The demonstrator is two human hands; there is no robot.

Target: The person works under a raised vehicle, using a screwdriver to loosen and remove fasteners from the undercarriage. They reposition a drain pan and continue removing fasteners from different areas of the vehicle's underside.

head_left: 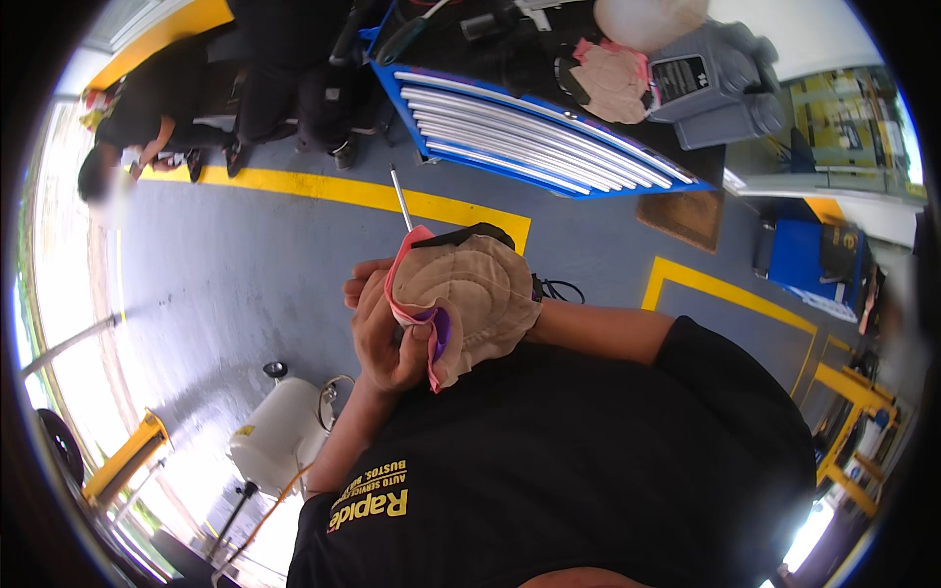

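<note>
- Two hands meet at the centre of the head view, held close in front of the person's black shirt [569,461].
- Far left: another person [147,108] in dark clothes crouches on the grey floor [225,274] beside a yellow floor line [333,188].
- Lower left: a white tank [279,436] stands on the floor, with a yellow stand [127,461] just beside it.
- Left hand [377,328]: bare, fingers [363,284] curled and pressed together around the near end of a thin metal rod [400,199]. The rod points up and away from the hands, its far end over the yellow line.
- Right hand [470,299]: covered by a tan work glove with pink edging and a purple patch. It lies against the left hand, touching it. Whether its fingers are spread or closed on the rod cannot be told; the glove hides them.
- Upper centre to right: a blue tray [627,191] holding a row of long silver bars [529,132] rests on a dark bench [490,39].
- Upper right: a second tan glove [610,83] lies on the bench, next to a grey plastic container [725,83].
</note>
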